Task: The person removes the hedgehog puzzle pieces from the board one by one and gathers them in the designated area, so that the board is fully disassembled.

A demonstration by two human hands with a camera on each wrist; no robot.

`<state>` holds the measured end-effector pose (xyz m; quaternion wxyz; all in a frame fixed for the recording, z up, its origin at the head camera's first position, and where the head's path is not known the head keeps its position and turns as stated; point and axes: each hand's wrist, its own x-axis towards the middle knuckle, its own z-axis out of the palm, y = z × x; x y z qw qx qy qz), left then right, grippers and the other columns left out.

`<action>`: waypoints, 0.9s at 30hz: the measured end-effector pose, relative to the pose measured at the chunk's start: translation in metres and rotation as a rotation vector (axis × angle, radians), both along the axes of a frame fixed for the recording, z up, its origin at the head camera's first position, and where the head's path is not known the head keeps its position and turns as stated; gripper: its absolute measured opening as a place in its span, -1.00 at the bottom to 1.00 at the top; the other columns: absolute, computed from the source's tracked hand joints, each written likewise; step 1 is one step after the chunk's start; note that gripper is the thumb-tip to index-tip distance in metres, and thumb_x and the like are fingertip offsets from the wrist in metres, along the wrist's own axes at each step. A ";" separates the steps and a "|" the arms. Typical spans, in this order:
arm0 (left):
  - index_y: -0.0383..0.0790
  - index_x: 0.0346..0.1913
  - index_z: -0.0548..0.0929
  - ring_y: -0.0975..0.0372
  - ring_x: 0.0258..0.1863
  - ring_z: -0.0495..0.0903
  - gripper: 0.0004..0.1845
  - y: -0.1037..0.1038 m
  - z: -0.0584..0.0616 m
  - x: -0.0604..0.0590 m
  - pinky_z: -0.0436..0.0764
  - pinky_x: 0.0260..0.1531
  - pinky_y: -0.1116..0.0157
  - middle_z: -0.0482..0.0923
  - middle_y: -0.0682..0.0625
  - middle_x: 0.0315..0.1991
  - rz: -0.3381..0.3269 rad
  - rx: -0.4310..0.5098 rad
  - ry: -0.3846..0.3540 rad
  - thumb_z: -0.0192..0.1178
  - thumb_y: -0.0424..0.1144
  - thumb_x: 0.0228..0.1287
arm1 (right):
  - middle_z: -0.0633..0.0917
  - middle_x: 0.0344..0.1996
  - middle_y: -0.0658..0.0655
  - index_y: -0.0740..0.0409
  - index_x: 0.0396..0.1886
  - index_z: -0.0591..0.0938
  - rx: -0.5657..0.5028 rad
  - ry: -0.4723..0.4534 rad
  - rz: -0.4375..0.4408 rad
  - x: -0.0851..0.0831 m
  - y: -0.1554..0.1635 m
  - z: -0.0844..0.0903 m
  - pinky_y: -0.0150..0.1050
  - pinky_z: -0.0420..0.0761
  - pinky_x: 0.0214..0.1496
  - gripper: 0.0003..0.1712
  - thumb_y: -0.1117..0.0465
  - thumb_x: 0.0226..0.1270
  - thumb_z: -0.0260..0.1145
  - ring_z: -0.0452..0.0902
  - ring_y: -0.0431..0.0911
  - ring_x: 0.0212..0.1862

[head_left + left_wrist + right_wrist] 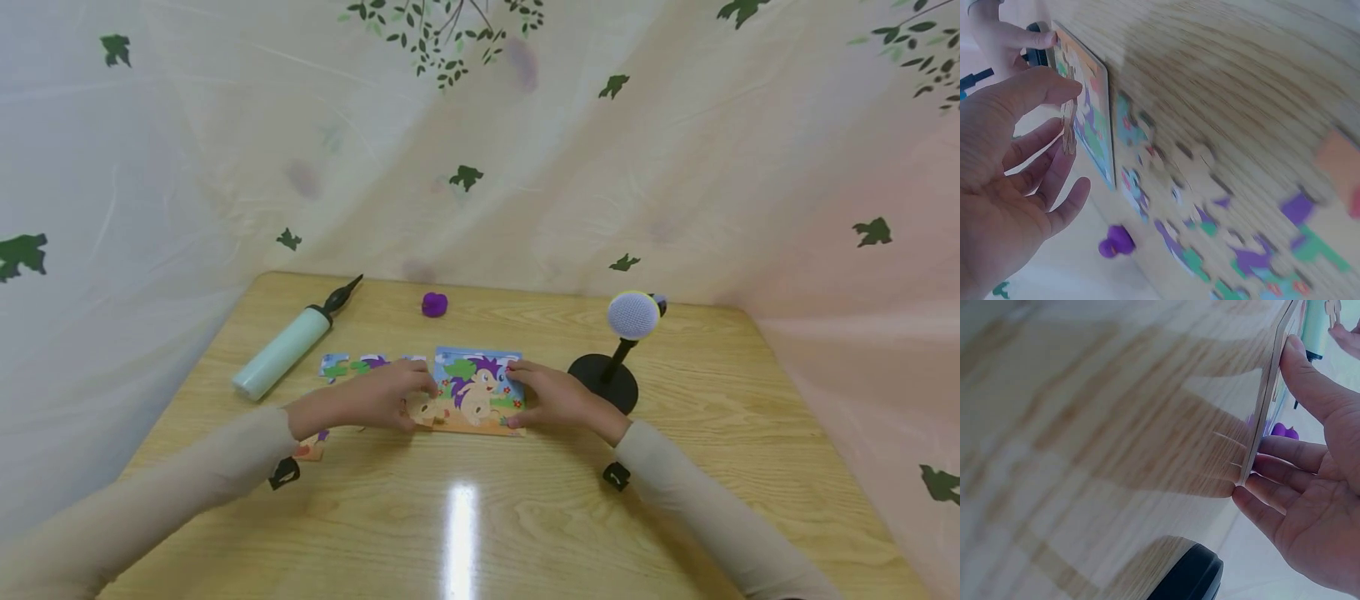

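Observation:
A jigsaw puzzle board (480,392) with a purple-haired hedgehog picture lies on the wooden table in front of me. Over its left side, my left hand (386,396) pinches a thin puzzle piece (1069,128) between thumb and fingers, seen edge-on in the left wrist view. My right hand (558,400) rests at the board's right edge, its thumb and fingers spread along that side. In the right wrist view, the fingertips (1244,487) touch the edge of the board. Loose puzzle pieces (1200,175) lie left of the board, partly hidden behind my left arm in the head view.
A mint-green hand pump (285,350) with a black nozzle lies at the back left. Behind the board sits a small purple toy (434,305). To the right stands a round mesh-headed microphone (633,317) on a black base (621,396). Leaf-printed curtain (465,208) surrounds the table.

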<state>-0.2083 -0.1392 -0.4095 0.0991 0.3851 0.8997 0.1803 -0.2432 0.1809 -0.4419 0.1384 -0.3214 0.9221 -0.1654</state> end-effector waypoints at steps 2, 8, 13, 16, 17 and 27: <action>-0.19 -0.07 0.70 0.21 -0.12 0.52 -0.64 -0.008 0.001 0.001 0.62 -0.14 0.30 0.58 0.01 -0.09 0.005 0.014 -0.004 0.51 -0.32 0.02 | 0.33 0.53 0.26 0.30 0.47 0.39 -0.001 0.007 0.004 0.000 0.000 0.000 0.14 0.31 0.53 -0.01 -0.19 0.22 0.48 0.20 0.22 0.56; -0.16 -0.13 0.69 0.22 -0.13 0.49 -0.69 -0.029 0.005 0.006 0.57 -0.21 0.35 0.55 0.00 -0.11 0.032 0.029 -0.031 0.50 -0.38 0.03 | 0.34 0.53 0.27 0.32 0.47 0.39 0.001 0.011 0.007 0.002 -0.001 0.002 0.15 0.33 0.51 -0.01 -0.18 0.23 0.48 0.21 0.23 0.55; -0.30 0.01 0.70 0.18 -0.14 0.53 -0.58 -0.042 0.014 0.011 0.62 -0.25 0.38 0.58 -0.10 -0.05 0.042 0.014 0.010 0.48 -0.41 0.02 | 0.34 0.53 0.24 0.30 0.48 0.39 -0.001 0.002 0.001 0.002 -0.002 0.002 0.13 0.32 0.52 -0.01 -0.19 0.23 0.47 0.20 0.20 0.56; -0.35 0.04 0.72 0.15 -0.14 0.54 -0.56 -0.050 0.019 0.014 0.62 -0.26 0.36 0.59 -0.15 -0.03 0.067 -0.010 0.030 0.48 -0.41 0.01 | 0.33 0.53 0.24 0.29 0.48 0.39 0.002 0.001 0.004 0.002 -0.002 0.001 0.13 0.32 0.53 -0.01 -0.20 0.24 0.47 0.20 0.19 0.56; -0.36 0.05 0.71 0.15 -0.14 0.54 -0.55 -0.053 0.021 0.014 0.61 -0.26 0.35 0.59 -0.17 -0.02 0.079 -0.019 0.029 0.46 -0.41 0.01 | 0.33 0.53 0.24 0.29 0.48 0.39 0.003 0.002 0.005 0.002 -0.001 0.001 0.13 0.32 0.52 -0.01 -0.20 0.24 0.47 0.20 0.20 0.56; -0.34 0.06 0.71 0.25 -0.28 0.43 -0.54 -0.079 0.019 0.022 0.52 -0.39 0.44 0.54 -0.13 -0.03 0.112 -0.031 -0.007 0.43 -0.44 0.00 | 0.32 0.54 0.25 0.31 0.48 0.38 0.012 -0.003 0.008 0.001 -0.001 0.000 0.14 0.31 0.53 0.00 -0.21 0.24 0.46 0.19 0.21 0.56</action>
